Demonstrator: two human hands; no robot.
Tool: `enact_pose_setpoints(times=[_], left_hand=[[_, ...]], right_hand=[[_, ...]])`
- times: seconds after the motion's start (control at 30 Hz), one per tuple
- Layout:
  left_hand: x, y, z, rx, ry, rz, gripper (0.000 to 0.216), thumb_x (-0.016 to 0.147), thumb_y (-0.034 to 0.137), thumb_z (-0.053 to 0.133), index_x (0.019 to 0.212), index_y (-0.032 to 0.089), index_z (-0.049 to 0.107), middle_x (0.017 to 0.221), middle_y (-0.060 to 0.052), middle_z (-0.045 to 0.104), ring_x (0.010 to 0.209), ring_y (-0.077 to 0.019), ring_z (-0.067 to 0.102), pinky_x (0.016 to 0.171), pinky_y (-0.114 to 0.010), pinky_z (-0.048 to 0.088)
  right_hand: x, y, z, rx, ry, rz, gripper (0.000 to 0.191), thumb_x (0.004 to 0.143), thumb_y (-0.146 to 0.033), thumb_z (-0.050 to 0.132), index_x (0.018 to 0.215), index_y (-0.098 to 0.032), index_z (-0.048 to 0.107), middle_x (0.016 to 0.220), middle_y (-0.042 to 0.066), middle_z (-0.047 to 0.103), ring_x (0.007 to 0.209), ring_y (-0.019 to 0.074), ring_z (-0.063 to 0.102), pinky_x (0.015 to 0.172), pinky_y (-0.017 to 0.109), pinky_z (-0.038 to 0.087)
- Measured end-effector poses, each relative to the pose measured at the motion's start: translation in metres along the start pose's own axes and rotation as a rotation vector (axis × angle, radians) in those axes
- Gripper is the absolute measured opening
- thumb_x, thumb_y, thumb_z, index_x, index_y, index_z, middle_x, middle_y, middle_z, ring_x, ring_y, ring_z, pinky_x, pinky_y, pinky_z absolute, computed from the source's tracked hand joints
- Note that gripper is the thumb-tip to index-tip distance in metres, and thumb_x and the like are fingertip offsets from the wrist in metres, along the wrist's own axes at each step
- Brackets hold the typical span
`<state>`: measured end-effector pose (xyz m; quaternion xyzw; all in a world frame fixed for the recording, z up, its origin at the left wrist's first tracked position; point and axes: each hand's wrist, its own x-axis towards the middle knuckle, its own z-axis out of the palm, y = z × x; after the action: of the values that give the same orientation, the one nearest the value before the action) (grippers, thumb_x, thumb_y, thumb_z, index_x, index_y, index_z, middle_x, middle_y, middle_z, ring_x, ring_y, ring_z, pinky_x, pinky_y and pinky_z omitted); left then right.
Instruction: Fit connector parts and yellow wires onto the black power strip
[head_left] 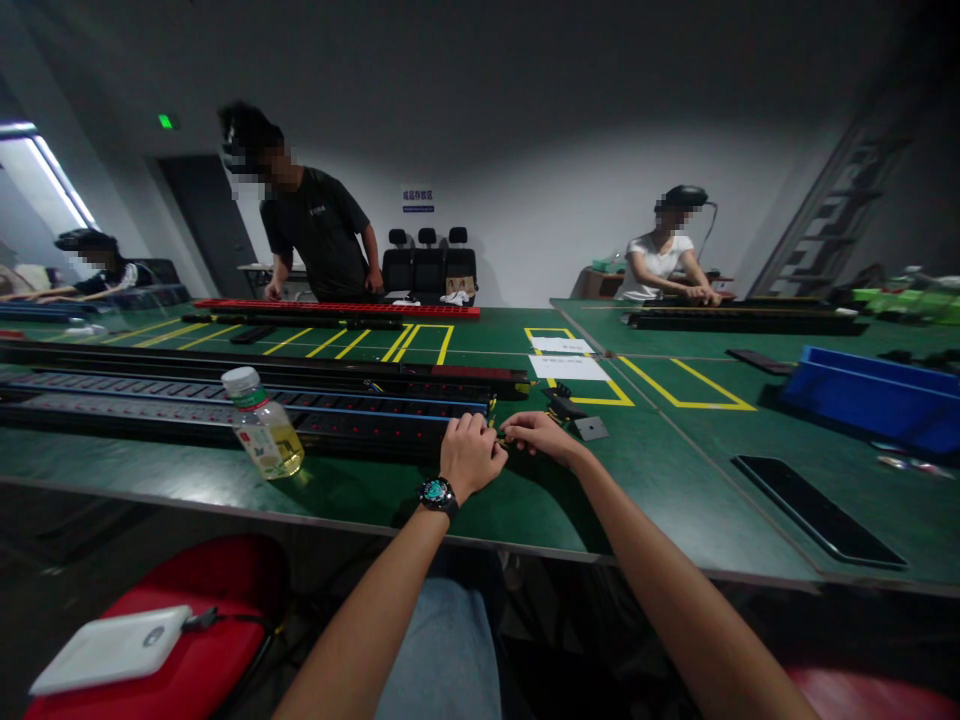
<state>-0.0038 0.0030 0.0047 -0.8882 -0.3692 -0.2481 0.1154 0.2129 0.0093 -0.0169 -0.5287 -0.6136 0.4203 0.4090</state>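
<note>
My left hand (471, 455), with a black watch (437, 494) on its wrist, is closed at the right end of a long black panel (360, 430) with rows of small red marks. Its fingertips are bent out of sight, so what they hold is hidden. From the right, my right hand (538, 436) pinches a thin yellow wire (500, 440) at that same end; the fingertips of both hands nearly meet. Beyond my right hand lie a small black part (564, 403) and a grey metal plate (592, 428).
A bottle of yellow liquid (267, 430) stands before the panel. To the right are a dark flat slab (817, 510) and a blue bin (874, 395). White sheets (568, 367) lie on the green table (660, 470). Several people work beyond and to the left.
</note>
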Motion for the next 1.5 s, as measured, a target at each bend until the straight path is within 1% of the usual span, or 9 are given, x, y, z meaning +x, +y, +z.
enact_pose_setpoints(times=[0.17,0.43,0.77,1.1,1.5], left_hand=[[0.0001,0.0002,-0.0001,-0.005,-0.005,0.0,0.021,0.094,0.029,0.061,0.095,0.019,0.079,0.102,-0.013,0.067,0.102,-0.0293,0.056,0.087,-0.045,0.042],[0.0003,0.0006,-0.0007,-0.001,-0.008,-0.003,0.02,0.094,0.029,0.061,0.095,0.019,0.078,0.103,-0.012,0.067,0.103,-0.0293,0.056,0.087,-0.045,0.042],[-0.0003,-0.0007,0.0006,-0.009,0.003,-0.003,0.02,0.094,0.029,0.061,0.092,0.02,0.078,0.101,-0.012,0.066,0.102,-0.0294,0.056,0.086,-0.045,0.042],[-0.0001,-0.0004,-0.0001,-0.004,0.007,-0.001,0.019,0.094,0.029,0.061,0.092,0.019,0.077,0.101,-0.012,0.066,0.101,-0.0288,0.056,0.087,-0.045,0.041],[-0.0002,-0.0007,0.002,0.011,0.015,-0.005,0.019,0.094,0.03,0.061,0.09,0.02,0.076,0.1,-0.011,0.067,0.101,-0.0288,0.057,0.085,-0.045,0.041]], right_hand=[[0.0,0.0004,-0.0004,0.004,0.005,0.002,0.037,0.077,-0.045,0.079,0.1,-0.017,0.079,0.083,0.005,0.074,0.065,0.0131,0.06,0.047,0.021,0.04],[-0.0008,-0.0017,-0.0003,0.0,0.013,-0.001,0.033,0.077,-0.04,0.077,0.1,-0.017,0.08,0.085,0.006,0.075,0.065,0.0129,0.061,0.046,0.02,0.04],[0.0009,-0.0019,-0.0002,0.013,0.008,0.009,0.032,0.076,-0.042,0.08,0.097,-0.017,0.08,0.081,0.005,0.074,0.063,0.0125,0.059,0.046,0.02,0.04],[0.0005,-0.0022,0.0004,0.001,0.006,-0.009,0.033,0.077,-0.042,0.078,0.098,-0.017,0.079,0.083,0.005,0.074,0.063,0.0123,0.059,0.046,0.02,0.04],[-0.0005,-0.0048,0.001,0.007,0.013,0.016,0.032,0.078,-0.041,0.08,0.098,-0.016,0.079,0.081,0.004,0.073,0.062,0.0116,0.059,0.046,0.019,0.04]])
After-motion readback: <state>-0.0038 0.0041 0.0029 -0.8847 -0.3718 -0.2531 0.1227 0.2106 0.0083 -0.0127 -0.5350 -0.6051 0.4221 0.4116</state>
